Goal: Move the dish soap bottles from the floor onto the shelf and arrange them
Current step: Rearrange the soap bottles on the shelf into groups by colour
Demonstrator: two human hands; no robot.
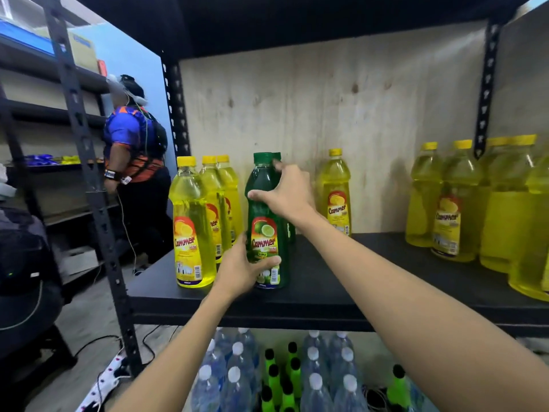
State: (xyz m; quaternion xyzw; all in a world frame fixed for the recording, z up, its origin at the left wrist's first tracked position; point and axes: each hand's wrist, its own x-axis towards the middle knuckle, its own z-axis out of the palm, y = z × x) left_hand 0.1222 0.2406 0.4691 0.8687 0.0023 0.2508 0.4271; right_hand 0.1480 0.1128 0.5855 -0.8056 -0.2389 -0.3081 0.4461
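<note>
- Head view: the green dish soap bottle (267,224) stands upright near the front edge of the black shelf (341,281), just right of a row of yellow bottles (193,227), with a second green bottle (289,230) close behind it.
- The left hand (240,270) is wrapped around its lower body at the label; the right hand (286,193) clasps the shoulder below the cap. Both grips are closed on this one bottle.
- It looks full, so likely fairly heavy; the smooth rigid plastic could slip, and low-and-high holds seem sensible for steadying it.
- The shelf is flat, dark and bare in the middle, with more yellow bottles (445,203) to the right and a pale board behind.
- Below sit water bottles (315,382); another person (133,150) stands at the racks to the left.
</note>
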